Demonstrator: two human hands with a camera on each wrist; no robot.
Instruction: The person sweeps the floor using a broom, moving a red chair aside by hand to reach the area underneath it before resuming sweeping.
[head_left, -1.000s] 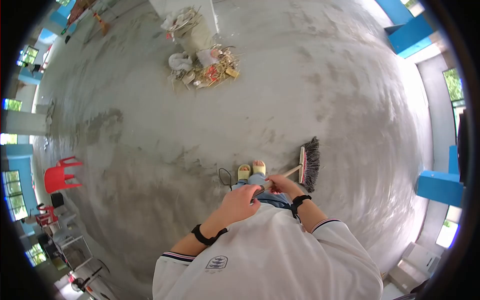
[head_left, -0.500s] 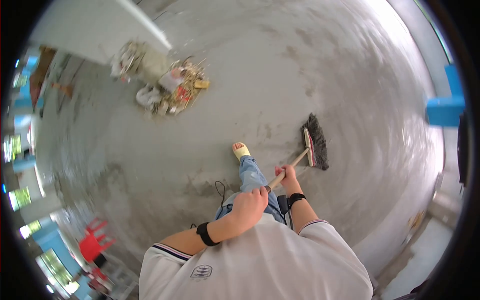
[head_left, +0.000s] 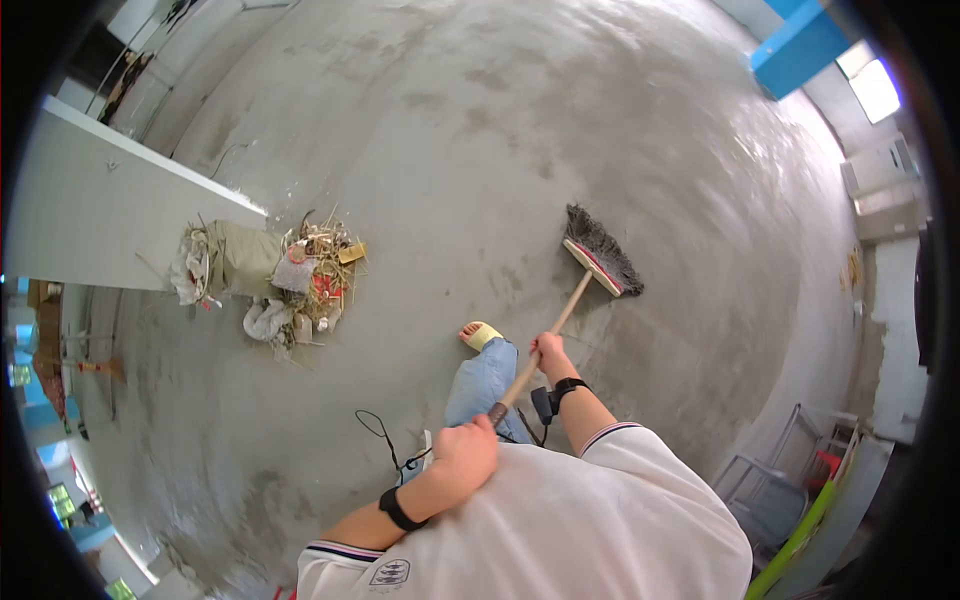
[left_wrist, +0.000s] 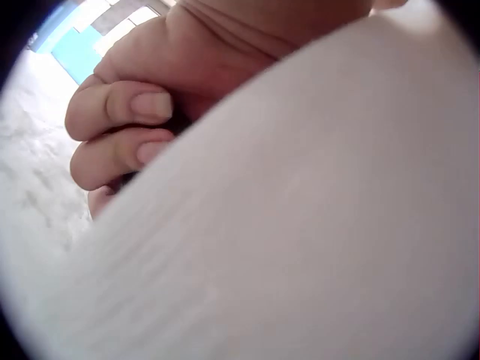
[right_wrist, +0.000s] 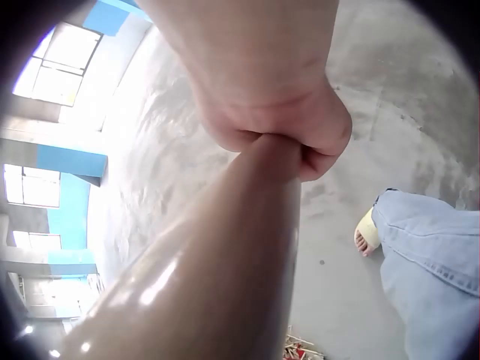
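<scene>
A mop (head_left: 605, 262) with dark grey strands lies with its head on the concrete floor, ahead and a little right of the person. Its wooden handle (head_left: 570, 305) slants back toward the body. Partway down that handle, my right hand (head_left: 547, 352) grips it; the right wrist view shows the fingers wrapped round the shaft (right_wrist: 232, 247). Close against the white shirt (head_left: 600, 500), my left hand (head_left: 465, 462) holds the handle's top end. Curled left fingers (left_wrist: 112, 105) show in the left wrist view, where the shirt hides much of that hand.
A heap of straw and rubbish (head_left: 320, 285) lies beside a sack (head_left: 243, 258) at the foot of a white pillar (head_left: 120, 205). One slippered foot (head_left: 482, 335) is forward. Metal-framed items (head_left: 770, 480) stand at lower right. Dark damp-looking patches mark the floor.
The view has turned to the right, so the rubbish heap has shifted left and lower. The mop head now points farther ahead. One foot has stepped forward. Both hands keep hold of the handle.
</scene>
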